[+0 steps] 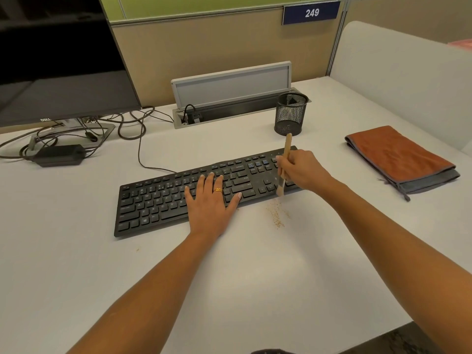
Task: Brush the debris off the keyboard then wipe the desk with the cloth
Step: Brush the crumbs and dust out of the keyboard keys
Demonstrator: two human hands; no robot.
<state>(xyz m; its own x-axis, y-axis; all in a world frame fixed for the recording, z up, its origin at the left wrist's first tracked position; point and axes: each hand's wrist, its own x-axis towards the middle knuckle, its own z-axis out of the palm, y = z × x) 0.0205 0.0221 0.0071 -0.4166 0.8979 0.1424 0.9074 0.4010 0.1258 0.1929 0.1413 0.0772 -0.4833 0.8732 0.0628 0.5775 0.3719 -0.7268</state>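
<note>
A black keyboard (158, 200) lies across the middle of the white desk (255, 277). My left hand (212, 200) rests flat on its middle keys, fingers straight, a gold ring on one finger. My right hand (304, 172) grips a wooden-handled brush (283, 167) over the keyboard's right end, bristles down at the front edge of the number pad. A scatter of tan debris (277, 214) lies on the desk just in front of the brush. A folded orange and grey cloth (398, 159) lies on the desk to the right.
A black mesh pen cup (291, 113) stands behind the keyboard's right end. A Dell monitor (58, 65) with cables and a power brick (58, 154) fills the back left. An open cable hatch (229, 98) sits at the back. The desk edge runs at lower right.
</note>
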